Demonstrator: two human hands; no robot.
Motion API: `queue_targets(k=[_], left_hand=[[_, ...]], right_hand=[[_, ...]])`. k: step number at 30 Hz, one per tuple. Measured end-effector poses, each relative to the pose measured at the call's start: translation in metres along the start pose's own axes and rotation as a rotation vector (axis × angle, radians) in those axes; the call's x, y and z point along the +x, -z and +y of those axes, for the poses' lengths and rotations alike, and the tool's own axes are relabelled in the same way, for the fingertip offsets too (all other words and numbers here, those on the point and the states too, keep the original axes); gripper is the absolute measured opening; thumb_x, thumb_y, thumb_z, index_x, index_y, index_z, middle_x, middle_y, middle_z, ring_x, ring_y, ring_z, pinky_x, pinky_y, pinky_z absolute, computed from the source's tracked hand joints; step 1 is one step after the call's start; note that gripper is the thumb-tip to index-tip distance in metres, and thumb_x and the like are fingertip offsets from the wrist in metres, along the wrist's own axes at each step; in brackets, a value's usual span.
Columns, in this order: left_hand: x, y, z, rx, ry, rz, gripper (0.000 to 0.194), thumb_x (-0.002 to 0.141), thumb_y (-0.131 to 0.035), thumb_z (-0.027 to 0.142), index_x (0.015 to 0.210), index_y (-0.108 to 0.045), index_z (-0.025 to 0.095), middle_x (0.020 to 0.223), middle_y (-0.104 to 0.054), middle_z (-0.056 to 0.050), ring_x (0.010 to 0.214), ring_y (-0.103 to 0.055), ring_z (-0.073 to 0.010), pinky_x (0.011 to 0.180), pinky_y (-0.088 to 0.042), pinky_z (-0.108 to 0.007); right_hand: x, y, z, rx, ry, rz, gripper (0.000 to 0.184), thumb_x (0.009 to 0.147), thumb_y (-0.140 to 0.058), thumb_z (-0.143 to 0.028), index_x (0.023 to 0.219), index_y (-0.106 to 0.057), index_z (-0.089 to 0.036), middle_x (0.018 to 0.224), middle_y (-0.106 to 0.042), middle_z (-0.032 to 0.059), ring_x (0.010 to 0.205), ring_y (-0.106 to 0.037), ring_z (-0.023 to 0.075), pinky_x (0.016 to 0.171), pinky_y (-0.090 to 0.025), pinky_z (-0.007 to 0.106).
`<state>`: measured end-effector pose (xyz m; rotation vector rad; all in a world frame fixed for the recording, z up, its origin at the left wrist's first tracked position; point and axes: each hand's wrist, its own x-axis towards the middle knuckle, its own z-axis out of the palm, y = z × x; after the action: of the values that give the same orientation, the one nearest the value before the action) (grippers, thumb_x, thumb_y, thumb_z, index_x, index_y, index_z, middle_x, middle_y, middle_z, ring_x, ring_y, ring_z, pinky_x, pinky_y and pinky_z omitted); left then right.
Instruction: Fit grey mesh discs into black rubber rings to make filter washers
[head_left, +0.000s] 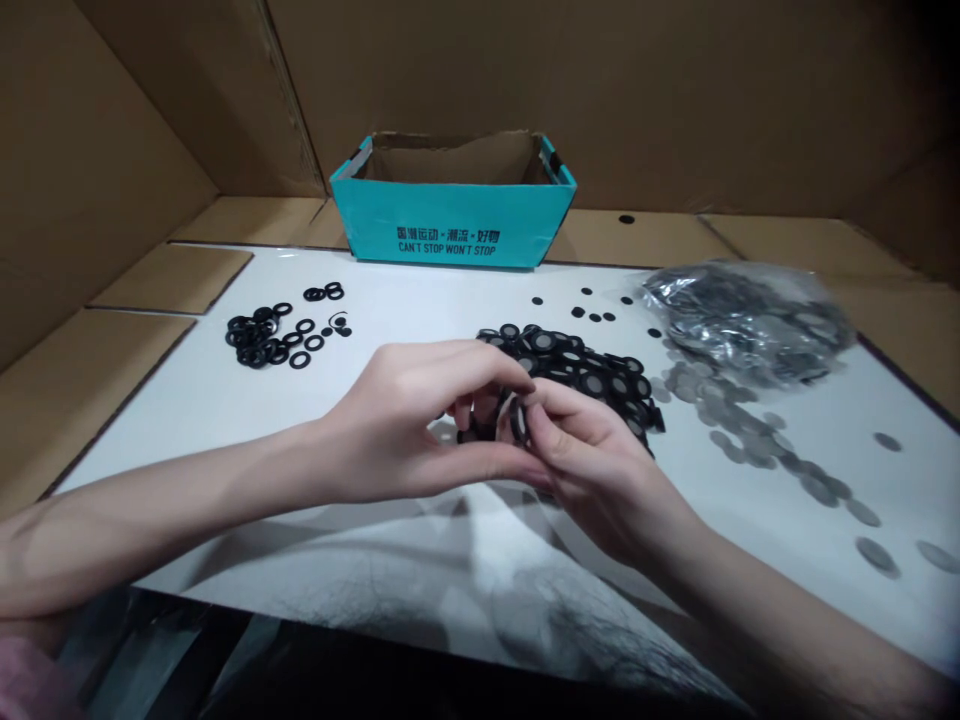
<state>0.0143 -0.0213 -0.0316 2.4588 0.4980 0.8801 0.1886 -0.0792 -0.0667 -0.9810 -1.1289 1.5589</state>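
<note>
In front of me my right hand (600,455) pinches a small black ring (519,420) with a pale grey centre between thumb and fingers. My left hand (420,420) curls around the same ring from the left, its index finger above and its thumb below, touching my right hand. Part of the ring is hidden by the fingers. Just behind my hands lies a pile of black rings with grey discs in them (592,383). To the right, loose grey translucent discs (757,435) are strewn over the white tabletop (405,295).
Bare black rings (259,338) lie in a group at the left. A teal box (450,225) stands at the back. Several small black discs (595,318) lie before it. At right is a clear plastic bag of discs (750,320). Cardboard walls (637,100) enclose the table.
</note>
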Motion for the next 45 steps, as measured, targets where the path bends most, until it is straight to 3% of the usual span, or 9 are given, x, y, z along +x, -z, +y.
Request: queue_targets(k=[4,10,16,24,33,36,39,41,45], left_hand=[[-0.001,-0.003,-0.002,-0.024,-0.034,-0.013,0.015,0.085,-0.070,0.026,0.095,-0.064,0.016,0.074,-0.069,0.000,0.064,-0.061,-0.0088,0.064,-0.048,-0.018],[-0.003,-0.003,-0.004,0.083,-0.055,0.021,0.023,0.080,-0.076,0.027,0.093,-0.064,0.012,0.071,-0.066,0.000,0.063,-0.059,-0.0079,0.063,-0.046,-0.017],[-0.006,-0.008,-0.006,0.255,-0.086,0.033,0.003,0.084,-0.063,0.012,0.086,-0.063,0.014,0.072,-0.065,0.001,0.059,-0.056,-0.0070,0.058,-0.043,-0.016],[-0.010,-0.014,-0.012,0.250,-0.195,0.104,0.007,0.085,-0.059,0.007,0.079,-0.058,0.012,0.070,-0.063,0.000,0.056,-0.053,-0.0065,0.055,-0.042,-0.016],[-0.010,-0.021,-0.021,0.362,-0.336,0.169,0.014,0.091,-0.054,0.013,0.079,-0.058,0.012,0.065,-0.061,-0.001,0.057,-0.055,-0.0101,0.057,-0.046,-0.020],[-0.008,-0.011,-0.023,0.437,-0.332,0.157,0.016,0.093,-0.056,0.024,0.085,-0.063,0.012,0.068,-0.065,-0.003,0.059,-0.058,-0.0115,0.056,-0.045,-0.021],[-0.006,0.011,-0.027,0.466,-0.250,0.159,0.044,0.085,-0.067,0.048,0.110,-0.064,0.011,0.080,-0.070,-0.004,0.062,-0.061,-0.0111,0.059,-0.046,-0.020],[-0.005,0.029,-0.032,0.487,-0.140,0.190,0.052,0.080,-0.071,0.050,0.116,-0.063,0.014,0.083,-0.071,-0.003,0.060,-0.061,-0.0097,0.062,-0.046,-0.020],[-0.006,0.063,-0.046,0.516,0.134,0.196,0.045,0.084,-0.066,0.049,0.116,-0.064,0.018,0.078,-0.069,0.000,0.060,-0.061,-0.0113,0.064,-0.047,-0.022]], right_hand=[[0.001,0.000,0.004,0.019,0.007,-0.001,0.031,0.081,-0.066,-0.048,0.074,-0.059,-0.018,0.069,-0.051,-0.0006,0.061,-0.045,0.0103,0.057,-0.042,0.024],[0.002,0.004,0.008,-0.017,0.086,0.066,0.029,0.087,-0.063,-0.047,0.076,-0.065,-0.020,0.068,-0.056,-0.0004,0.064,-0.050,0.0097,0.058,-0.042,0.021],[0.000,-0.001,0.004,-0.151,0.151,0.162,0.020,0.073,-0.079,-0.035,0.085,-0.070,-0.022,0.072,-0.064,-0.0004,0.066,-0.058,0.0112,0.061,-0.050,0.024],[-0.002,-0.005,-0.001,-0.270,0.183,0.248,0.015,0.068,-0.077,-0.027,0.079,-0.070,-0.020,0.068,-0.067,0.0005,0.063,-0.062,0.0129,0.061,-0.055,0.026],[-0.002,-0.006,0.004,-0.359,0.233,0.223,0.013,0.074,-0.074,-0.027,0.084,-0.070,-0.020,0.076,-0.070,0.0011,0.068,-0.064,0.0135,0.063,-0.055,0.026],[0.000,0.002,-0.003,-0.568,0.352,0.213,0.014,0.080,-0.069,-0.028,0.091,-0.071,-0.020,0.081,-0.071,0.0031,0.071,-0.065,0.0150,0.064,-0.055,0.029],[0.002,0.022,-0.019,-0.985,0.545,0.246,0.021,0.084,-0.066,-0.026,0.103,-0.072,-0.019,0.088,-0.072,0.0066,0.079,-0.065,0.0187,0.073,-0.053,0.034],[0.004,0.040,-0.031,-1.265,0.662,0.301,0.026,0.084,-0.065,-0.027,0.108,-0.072,-0.019,0.091,-0.072,0.0084,0.086,-0.063,0.0226,0.079,-0.051,0.039],[0.009,0.075,-0.042,-1.529,0.630,0.206,0.028,0.087,-0.060,-0.032,0.111,-0.070,-0.020,0.093,-0.073,0.0088,0.088,-0.060,0.0259,0.074,-0.051,0.040]])
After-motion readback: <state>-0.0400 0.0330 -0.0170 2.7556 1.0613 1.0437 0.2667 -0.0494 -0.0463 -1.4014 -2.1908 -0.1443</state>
